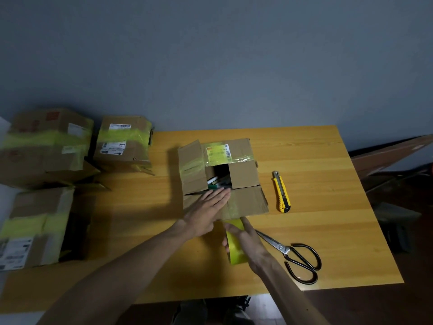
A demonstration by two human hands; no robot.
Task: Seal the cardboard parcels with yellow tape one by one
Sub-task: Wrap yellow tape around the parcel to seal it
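- the left hand (208, 207) lies flat, fingers straight and together, pressing down the near flap (251, 199) of the open parcel (243, 174); its fingertips reach the flap's inner edge.
- the right hand (248, 242) has fingers and thumb curled round the yellow tape roll (234, 255), held on edge just at the parcel's near side, close to the flap.
- whether a tape end is already stuck to the near flap cannot be told; a glossy strip shows there, but it may be old tape.
- the parcel sits in the middle of the table (328, 231). its flaps do not meet, and markers (218, 180) show through the dark gap at the centre.
- judged from this, the sealing of this parcel is only at its start: flaps need closing, tape run across the seam, then cut.
- a yellow utility knife (281, 192) lies just right of the parcel, and scissors (297, 256) lie near the right hand; neither is held.
- at the left stand three more parcels, the far left parcel (46, 146), the far middle parcel (123, 141) and the near left parcel (35, 228). each carries a band of yellow tape, so they look done.
- no other untaped parcel is in view, so this one may be the last.
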